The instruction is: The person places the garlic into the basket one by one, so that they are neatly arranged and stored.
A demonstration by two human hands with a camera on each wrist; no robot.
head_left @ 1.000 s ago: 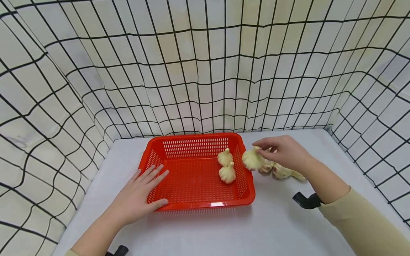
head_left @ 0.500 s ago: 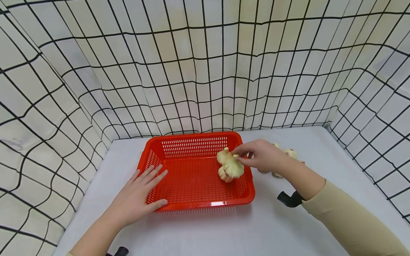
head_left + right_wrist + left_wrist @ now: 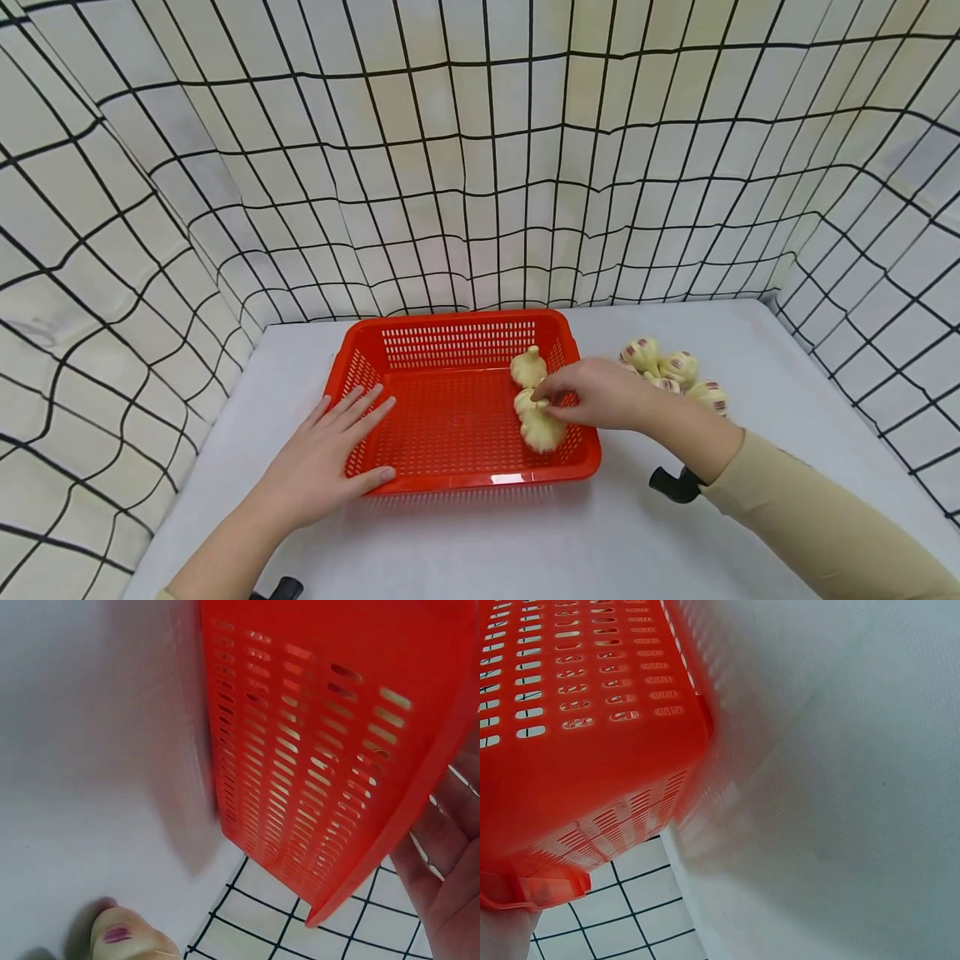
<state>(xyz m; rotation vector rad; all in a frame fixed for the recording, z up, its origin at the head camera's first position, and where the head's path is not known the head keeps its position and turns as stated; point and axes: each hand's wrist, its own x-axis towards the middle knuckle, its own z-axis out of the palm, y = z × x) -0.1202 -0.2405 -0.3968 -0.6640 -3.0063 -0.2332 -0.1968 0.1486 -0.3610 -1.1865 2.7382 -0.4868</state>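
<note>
A red perforated plastic basket (image 3: 450, 482) stands on the white surface. My left hand (image 3: 318, 467) rests on its left rim with fingers spread and straight; a bit of that hand also shows in the left wrist view. Over the basket's right side, my right hand (image 3: 603, 396) pinches the stem of a garlic bulb (image 3: 543, 432) low inside, near the front right corner. Behind that bulb sit a second bulb (image 3: 524, 402), partly covered by the fingers, and a third bulb (image 3: 528, 367). Whether the pinched bulb touches the basket floor is hard to tell.
Several purple-streaked garlic bulbs (image 3: 678, 367) lie in a heap right of the basket, partly behind the right forearm. One bulb (image 3: 127, 934) shows in the right wrist view. Black netting (image 3: 480, 200) over white cloth encloses the back and sides.
My right hand has carried the garlic bulb left from outside the basket, over the right rim, then down and forward of the other two bulbs. The left hand has stayed put.
</note>
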